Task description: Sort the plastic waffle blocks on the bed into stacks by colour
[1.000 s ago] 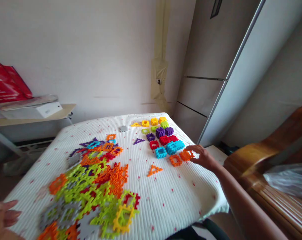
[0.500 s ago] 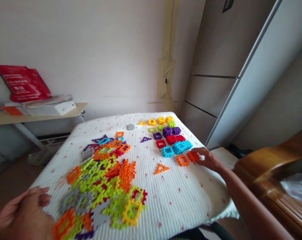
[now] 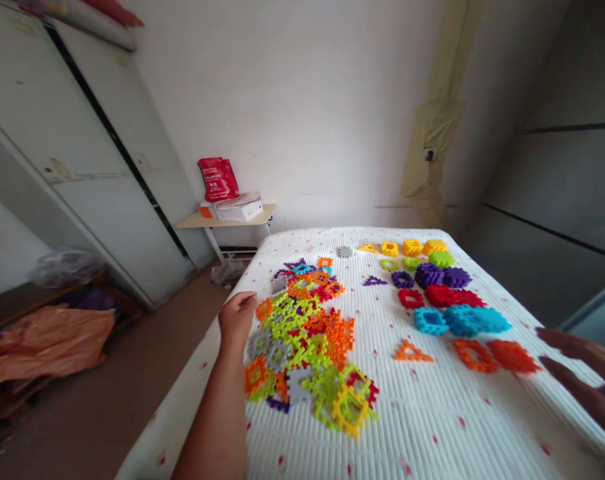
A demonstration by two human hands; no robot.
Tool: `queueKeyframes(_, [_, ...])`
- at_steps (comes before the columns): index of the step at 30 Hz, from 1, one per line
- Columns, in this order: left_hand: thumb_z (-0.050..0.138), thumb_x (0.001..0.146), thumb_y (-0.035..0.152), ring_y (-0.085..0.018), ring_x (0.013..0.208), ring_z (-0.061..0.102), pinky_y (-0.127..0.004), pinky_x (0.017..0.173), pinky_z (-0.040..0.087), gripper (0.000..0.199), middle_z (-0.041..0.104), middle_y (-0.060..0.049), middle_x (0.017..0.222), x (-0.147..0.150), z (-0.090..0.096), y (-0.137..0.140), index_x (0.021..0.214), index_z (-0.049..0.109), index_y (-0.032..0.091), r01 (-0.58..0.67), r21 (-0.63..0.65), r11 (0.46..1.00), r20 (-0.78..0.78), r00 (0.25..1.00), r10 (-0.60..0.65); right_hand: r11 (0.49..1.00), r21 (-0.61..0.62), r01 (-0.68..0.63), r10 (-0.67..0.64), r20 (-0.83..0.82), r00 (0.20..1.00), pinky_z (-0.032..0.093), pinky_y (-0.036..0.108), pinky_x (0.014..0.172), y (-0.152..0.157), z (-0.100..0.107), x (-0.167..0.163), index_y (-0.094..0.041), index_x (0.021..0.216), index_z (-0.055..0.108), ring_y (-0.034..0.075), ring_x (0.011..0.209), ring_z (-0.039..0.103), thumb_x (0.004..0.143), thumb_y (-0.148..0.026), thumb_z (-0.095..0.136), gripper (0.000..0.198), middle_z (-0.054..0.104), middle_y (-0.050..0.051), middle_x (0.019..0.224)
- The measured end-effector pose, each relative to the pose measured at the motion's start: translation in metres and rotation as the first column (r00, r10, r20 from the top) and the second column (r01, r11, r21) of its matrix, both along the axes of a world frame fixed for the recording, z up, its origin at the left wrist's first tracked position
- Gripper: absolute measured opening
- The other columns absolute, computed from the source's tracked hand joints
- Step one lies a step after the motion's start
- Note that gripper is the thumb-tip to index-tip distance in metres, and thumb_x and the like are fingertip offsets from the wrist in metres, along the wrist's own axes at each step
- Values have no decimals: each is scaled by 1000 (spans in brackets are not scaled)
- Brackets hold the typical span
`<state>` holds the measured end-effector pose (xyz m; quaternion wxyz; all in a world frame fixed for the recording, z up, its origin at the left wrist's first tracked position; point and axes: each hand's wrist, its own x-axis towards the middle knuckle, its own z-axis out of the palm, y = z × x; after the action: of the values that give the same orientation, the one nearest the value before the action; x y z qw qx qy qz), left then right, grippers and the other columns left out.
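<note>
A heap of interlocking plastic tiles [image 3: 302, 343] in lime, orange, grey, red and purple spreads over the left half of the quilted cover. Beside its far left edge is my left hand [image 3: 238, 315], fingers curled in, with nothing seen in them; an orange square tile [image 3: 265, 309] lies just right of its fingertips. My right hand [image 3: 585, 363] hovers at the right edge, thumb and fingers apart and empty. Close to its fingertips sits a solid orange square tile [image 3: 513, 357], next to an orange open-frame tile [image 3: 475, 355] and an orange triangle [image 3: 412, 351].
Sorted rows run back on the right: blue tiles [image 3: 477, 320], red tiles [image 3: 455, 296], purple tiles [image 3: 429, 274], green tiles [image 3: 440, 259] and yellow tiles [image 3: 412, 247]. A grey tile [image 3: 345, 252] lies at the back. Behind stands a side table [image 3: 187, 222] with a red bag [image 3: 218, 179].
My right hand has come off the orange square tile and drawn away to the right. My left hand has reached forward along the heap. The view has swung left.
</note>
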<state>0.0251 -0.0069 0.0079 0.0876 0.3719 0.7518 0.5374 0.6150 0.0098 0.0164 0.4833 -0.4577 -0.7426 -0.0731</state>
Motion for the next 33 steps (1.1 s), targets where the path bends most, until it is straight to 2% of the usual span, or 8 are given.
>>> queueKeyframes(4, [64, 57, 26, -24, 88, 64, -29, 79, 46, 28, 72, -7, 92, -16, -4, 17, 84, 70, 19, 49, -229, 972, -118, 990, -78, 985, -99, 142, -146, -36, 989, 38, 31, 27, -25, 9, -32, -40, 97, 65, 17, 40, 58, 78, -60, 51, 31, 66, 8, 70])
queueKeyframes(7, [66, 58, 25, -27, 93, 64, -30, 81, 44, 21, 72, -10, 91, -18, -14, 20, 77, 70, 18, 44, -357, 933, -177, 978, -114, 997, -73, -12, 12, -1, 1000, 43, 27, 31, -31, 5, -61, -34, 96, 63, 17, 52, 63, 81, -49, 54, 24, 68, 9, 80])
queueKeyframes(10, [64, 62, 27, -27, 94, 64, -29, 81, 43, 18, 72, -10, 91, -17, -23, 18, 76, 70, 18, 38, -428, 903, -224, 963, -147, 983, 5, -181, 180, 97, 979, 53, 25, 46, -29, 1, -90, -28, 99, 62, 18, 63, 66, 84, -35, 56, 17, 69, 7, 86])
queueKeyframes(14, [60, 67, 28, -21, 82, 66, -25, 71, 44, 16, 73, -6, 81, -20, -29, 16, 76, 69, 18, 54, -473, 879, -238, 953, -187, 956, 70, -284, 270, 160, 949, 56, 27, 63, -25, -5, -117, -24, 100, 60, 19, 73, 68, 83, -23, 56, 17, 69, 6, 85])
queueKeyframes(17, [58, 68, 27, -19, 77, 66, -24, 68, 45, 17, 72, -6, 77, -24, -31, 15, 77, 69, 16, 75, -475, 877, -227, 952, -204, 949, 59, -309, 291, 207, 934, 56, 26, 66, -23, -12, -123, -23, 97, 61, 18, 76, 68, 83, -21, 57, 15, 69, 6, 85])
queueKeyframes(22, [64, 63, 35, -22, 84, 65, -26, 73, 45, 26, 72, -7, 85, -26, -29, 13, 79, 70, 16, 137, -431, 892, -190, 953, -238, 950, 18, -312, 299, 229, 926, 55, 24, 65, -23, -19, -122, -22, 94, 63, 17, 74, 68, 83, -21, 56, 13, 69, 5, 83])
queueKeyframes(27, [68, 53, 38, -23, 76, 63, -28, 71, 45, 23, 68, -3, 69, -24, -26, 9, 63, 69, 18, 224, -374, 900, -120, 951, -287, 945, 6, -327, 318, 206, 925, 54, 21, 63, -21, -20, -124, -20, 90, 63, 14, 70, 67, 85, -20, 53, 11, 68, 4, 79])
queueKeyframes(33, [68, 48, 38, -18, 61, 58, -27, 60, 42, 23, 60, 2, 55, -17, -20, 2, 57, 64, 17, 278, -272, 921, 47, 960, -276, 944, -25, -330, 328, 207, 922, 55, 21, 63, -19, -23, -123, -18, 91, 61, 14, 71, 67, 86, -20, 53, 10, 67, 4, 80])
